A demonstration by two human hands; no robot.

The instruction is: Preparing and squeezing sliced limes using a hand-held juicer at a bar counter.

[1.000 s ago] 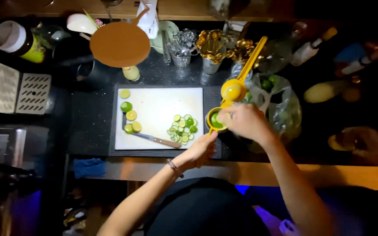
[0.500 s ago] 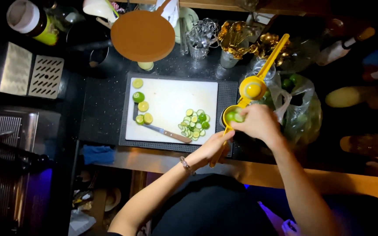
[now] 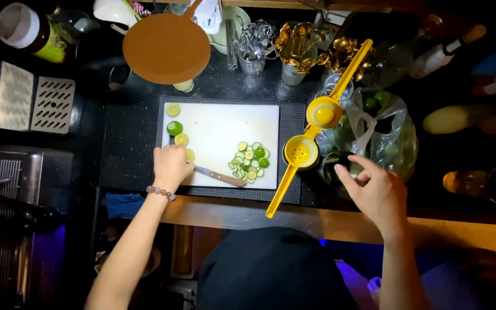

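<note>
One white cutting board (image 3: 219,129) carries three lime halves (image 3: 174,127) along its left edge, one heap of lime slices (image 3: 249,161) and one knife (image 3: 220,176), its blade under the left hand (image 3: 171,165), handle pointing right. That hand's fingers curl over a fourth lime half (image 3: 189,155). One yellow citrus squeezer (image 3: 311,130) lies open beside the board, long axis diagonal, lower handle toward the person. The right hand (image 3: 377,192), fingers loosely spread, holds nothing beside a bag of limes (image 3: 388,138).

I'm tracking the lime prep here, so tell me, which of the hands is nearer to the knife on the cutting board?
Left. The left hand rests at the board's lower left corner, right by the knife. The right hand is off past the yellow citrus squeezer, beside the bag of limes.
</note>
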